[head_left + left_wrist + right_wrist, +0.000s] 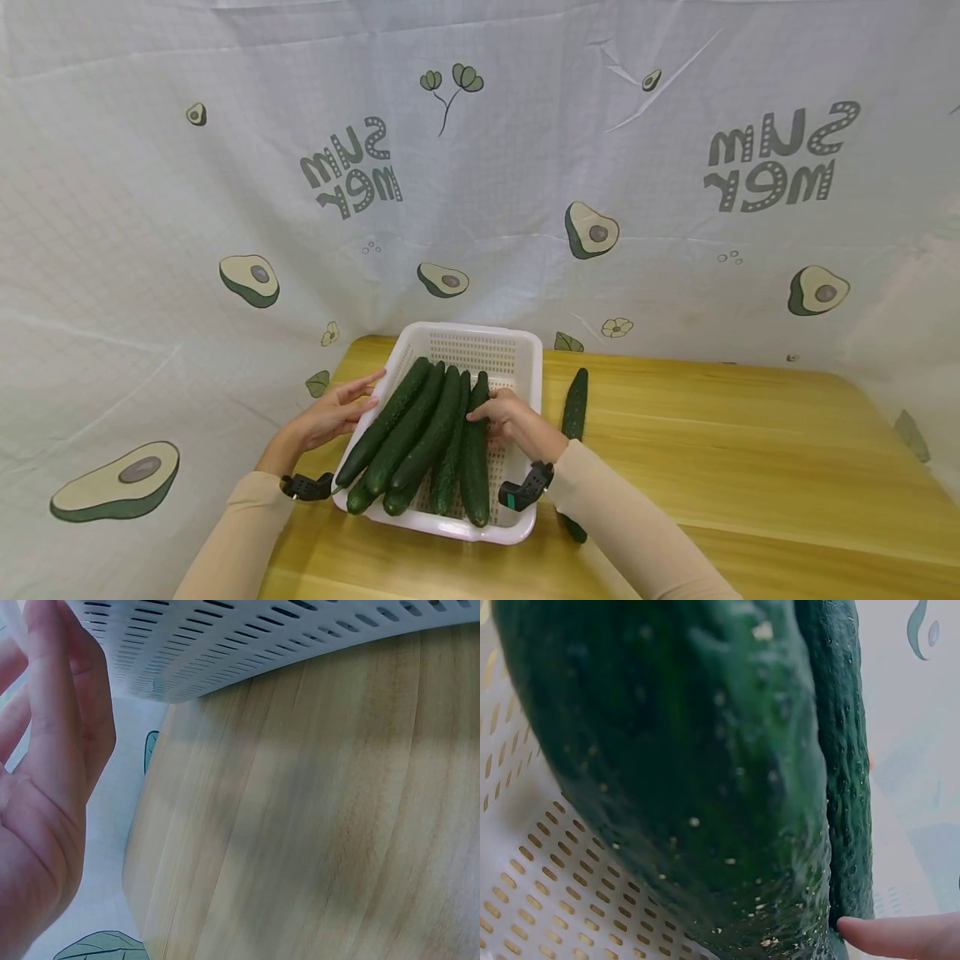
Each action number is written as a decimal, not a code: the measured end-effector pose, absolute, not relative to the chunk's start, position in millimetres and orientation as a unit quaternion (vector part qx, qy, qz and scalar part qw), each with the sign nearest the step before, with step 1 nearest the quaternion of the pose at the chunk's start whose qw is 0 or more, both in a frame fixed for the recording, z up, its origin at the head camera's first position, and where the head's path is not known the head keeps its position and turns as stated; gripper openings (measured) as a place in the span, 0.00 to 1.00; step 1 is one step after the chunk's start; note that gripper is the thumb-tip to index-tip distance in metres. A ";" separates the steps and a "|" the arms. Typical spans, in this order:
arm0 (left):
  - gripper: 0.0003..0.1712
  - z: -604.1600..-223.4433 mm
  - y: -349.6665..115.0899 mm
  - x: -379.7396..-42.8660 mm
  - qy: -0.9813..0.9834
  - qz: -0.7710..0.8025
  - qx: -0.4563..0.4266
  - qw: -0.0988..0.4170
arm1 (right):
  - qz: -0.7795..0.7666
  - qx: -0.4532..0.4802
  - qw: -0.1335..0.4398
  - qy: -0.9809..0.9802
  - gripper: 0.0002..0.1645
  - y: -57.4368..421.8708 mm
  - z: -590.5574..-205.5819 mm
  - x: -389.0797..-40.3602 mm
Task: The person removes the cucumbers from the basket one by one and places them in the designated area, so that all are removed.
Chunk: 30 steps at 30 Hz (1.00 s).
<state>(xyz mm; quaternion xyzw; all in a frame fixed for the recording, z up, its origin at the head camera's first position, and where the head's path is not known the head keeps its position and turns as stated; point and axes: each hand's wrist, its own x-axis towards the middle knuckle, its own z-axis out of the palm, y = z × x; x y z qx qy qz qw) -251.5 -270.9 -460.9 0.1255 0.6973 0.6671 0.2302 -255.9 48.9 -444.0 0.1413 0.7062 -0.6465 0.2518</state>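
A white plastic basket point(528, 367) with slotted walls stands on the table, holding several long green cucumbers point(405, 429) side by side, tilted toward its left wall. My right hand point(513, 417) reaches inside and grips the rightmost cucumber point(474, 471) around its upper half. Close up in the right wrist view, one fingertip point(877, 935) touches a bumpy cucumber point(847, 772) behind a larger one. Outside the basket's left wall, my left hand point(333, 417) has its fingers extended at the rim. The left wrist view shows that hand point(52, 772) beside the slotted wall point(225, 637).
One more cucumber point(575, 404) lies on the wooden table point(712, 442) to the right of the basket, partly under my right forearm. A pale sheet point(510, 167) printed with avocados hangs behind the table and along its sides. Both wrists wear black bands.
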 end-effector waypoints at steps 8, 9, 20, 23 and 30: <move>0.37 -460.0 -270.4 -250.6 0.696 0.669 0.124 0.230 | -0.647 0.141 0.266 0.700 0.48 50.3 -444.9 -254.6; 0.37 -460.1 -270.6 -250.5 0.695 0.670 0.123 0.230 | -0.645 0.138 0.266 0.703 0.48 50.3 -444.5 -255.0; 0.37 -460.5 -271.0 -250.2 0.696 0.669 0.121 0.230 | -0.641 0.122 0.283 0.703 0.48 51.1 -443.2 -257.3; 0.37 -460.8 -270.7 -250.3 0.696 0.669 0.123 0.230 | -0.643 0.124 0.276 0.703 0.48 51.3 -443.8 -256.8; 0.36 -460.4 -270.1 -250.6 0.699 0.666 0.124 0.227 | -0.659 0.123 0.249 0.699 0.48 49.2 -437.4 -253.9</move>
